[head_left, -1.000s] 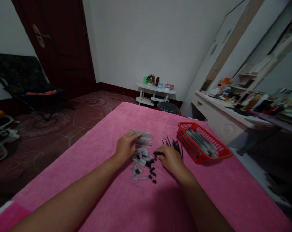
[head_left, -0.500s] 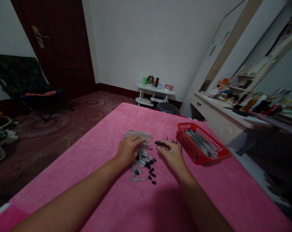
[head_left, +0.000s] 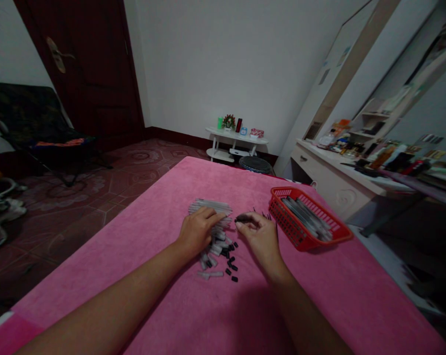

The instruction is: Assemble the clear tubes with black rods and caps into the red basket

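My left hand [head_left: 197,230] lies on a heap of clear pen barrels [head_left: 212,207], fingers curled over them. My right hand [head_left: 258,235] is pinched on a small dark pen part [head_left: 242,218] held just above the pink cloth [head_left: 171,207]. Short clear caps and several small black end plugs [head_left: 230,268] lie scattered between the two hands. Thin black refills [head_left: 264,216] poke out behind my right hand. A red plastic basket [head_left: 333,235] holding finished pens stands to the right.
The pink-covered table ends at the right, beside a white dresser [head_left: 333,182] crowded with bottles and a mirror. A small white side table [head_left: 237,143] and a dark stool [head_left: 257,164] stand beyond the far edge. A folding chair [head_left: 34,128] and a dark door are at the left.
My right hand has lifted off the cloth with the dark part and moved up and left toward my left hand. My left hand has slid slightly over the barrels.
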Action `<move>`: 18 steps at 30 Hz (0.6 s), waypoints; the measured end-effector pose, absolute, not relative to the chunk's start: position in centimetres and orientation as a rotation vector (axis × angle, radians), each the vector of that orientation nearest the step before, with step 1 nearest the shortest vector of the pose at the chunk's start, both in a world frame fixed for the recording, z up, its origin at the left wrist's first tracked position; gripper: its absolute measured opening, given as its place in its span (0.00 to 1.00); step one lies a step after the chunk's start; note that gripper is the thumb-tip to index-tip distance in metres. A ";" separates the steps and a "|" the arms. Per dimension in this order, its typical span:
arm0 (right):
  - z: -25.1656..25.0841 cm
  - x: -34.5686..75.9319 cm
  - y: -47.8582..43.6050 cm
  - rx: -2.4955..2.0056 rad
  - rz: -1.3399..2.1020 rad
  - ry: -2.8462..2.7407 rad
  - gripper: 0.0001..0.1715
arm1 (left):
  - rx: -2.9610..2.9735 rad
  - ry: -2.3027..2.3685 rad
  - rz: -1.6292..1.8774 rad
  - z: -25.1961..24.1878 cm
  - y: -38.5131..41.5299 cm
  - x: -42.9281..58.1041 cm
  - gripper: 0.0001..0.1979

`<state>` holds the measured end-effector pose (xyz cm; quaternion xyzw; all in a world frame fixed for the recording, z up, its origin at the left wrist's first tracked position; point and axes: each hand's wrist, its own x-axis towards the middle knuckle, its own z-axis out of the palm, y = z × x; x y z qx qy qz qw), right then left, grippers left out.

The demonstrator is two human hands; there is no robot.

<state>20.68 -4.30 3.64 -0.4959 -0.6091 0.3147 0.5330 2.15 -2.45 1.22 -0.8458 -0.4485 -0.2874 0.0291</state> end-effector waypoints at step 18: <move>3.6 20.9 -4.5 -1.242 0.457 -1.629 0.06 | -2.636 -1.321 -0.861 1.3 -2.5 2.2 0.30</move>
